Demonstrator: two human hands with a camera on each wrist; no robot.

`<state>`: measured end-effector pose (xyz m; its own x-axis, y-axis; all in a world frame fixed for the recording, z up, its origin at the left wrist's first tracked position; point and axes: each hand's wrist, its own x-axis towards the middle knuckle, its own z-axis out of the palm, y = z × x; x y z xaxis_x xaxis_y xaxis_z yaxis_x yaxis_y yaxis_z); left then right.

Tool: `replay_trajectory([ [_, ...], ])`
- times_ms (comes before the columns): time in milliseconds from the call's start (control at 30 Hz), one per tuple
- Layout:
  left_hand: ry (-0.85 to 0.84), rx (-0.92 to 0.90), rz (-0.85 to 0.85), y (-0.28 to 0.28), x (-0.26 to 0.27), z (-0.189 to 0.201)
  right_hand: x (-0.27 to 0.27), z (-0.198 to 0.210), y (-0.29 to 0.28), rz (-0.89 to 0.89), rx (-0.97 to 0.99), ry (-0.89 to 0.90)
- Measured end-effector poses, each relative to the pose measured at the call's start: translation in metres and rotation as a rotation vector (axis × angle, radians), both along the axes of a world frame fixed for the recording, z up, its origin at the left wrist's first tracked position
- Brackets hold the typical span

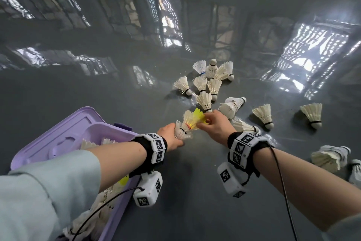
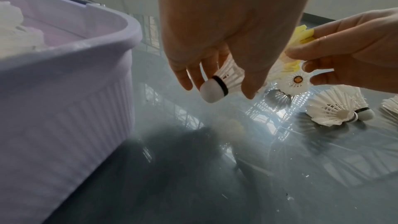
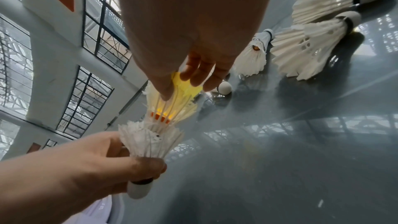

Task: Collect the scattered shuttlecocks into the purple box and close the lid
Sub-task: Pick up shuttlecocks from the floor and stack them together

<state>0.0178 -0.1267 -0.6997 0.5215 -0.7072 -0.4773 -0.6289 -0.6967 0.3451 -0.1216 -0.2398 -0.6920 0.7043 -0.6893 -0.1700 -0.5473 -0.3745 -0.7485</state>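
Note:
My left hand grips a white shuttlecock near its black-banded cork, just right of the open purple box. More shuttlecocks sit nested in its skirt, with a yellow shuttlecock on the outer end of the stack. My right hand pinches the yellow skirt between thumb and fingers. In the right wrist view my left hand wraps round the white skirt. The box holds several white shuttlecocks, and its lid lies open behind it.
Several white shuttlecocks lie clustered on the glossy grey floor beyond my hands. Others lie singly to the right and in a small pile near my right forearm. Cables trail from both wrist cameras.

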Motion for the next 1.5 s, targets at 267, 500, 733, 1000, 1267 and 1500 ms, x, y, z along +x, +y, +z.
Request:
replay_trajectory([
  [267, 0.138, -0.102, -0.028, -0.004, -0.004, -0.001, -0.001, 0.004, 0.000, 0.048, 0.040, 0.005],
  [500, 0.230, -0.210, 0.022, -0.001, -0.004, -0.001, 0.004, -0.006, 0.002, 0.012, 0.227, -0.012],
  [733, 0.162, -0.304, -0.142, -0.003, -0.004, 0.002, 0.002, -0.003, 0.005, 0.047, 0.211, -0.003],
  [1000, 0.099, -0.245, -0.268, -0.001, -0.016, 0.012, 0.001, 0.005, 0.011, 0.075, 0.130, 0.016],
  [1267, 0.022, -0.177, -0.189, -0.004, -0.018, 0.011, -0.001, 0.007, 0.005, -0.074, 0.270, -0.121],
  [1500, 0.022, -0.217, -0.136, -0.003, -0.017, 0.012, -0.043, -0.009, -0.022, 0.054, -0.577, 0.715],
])
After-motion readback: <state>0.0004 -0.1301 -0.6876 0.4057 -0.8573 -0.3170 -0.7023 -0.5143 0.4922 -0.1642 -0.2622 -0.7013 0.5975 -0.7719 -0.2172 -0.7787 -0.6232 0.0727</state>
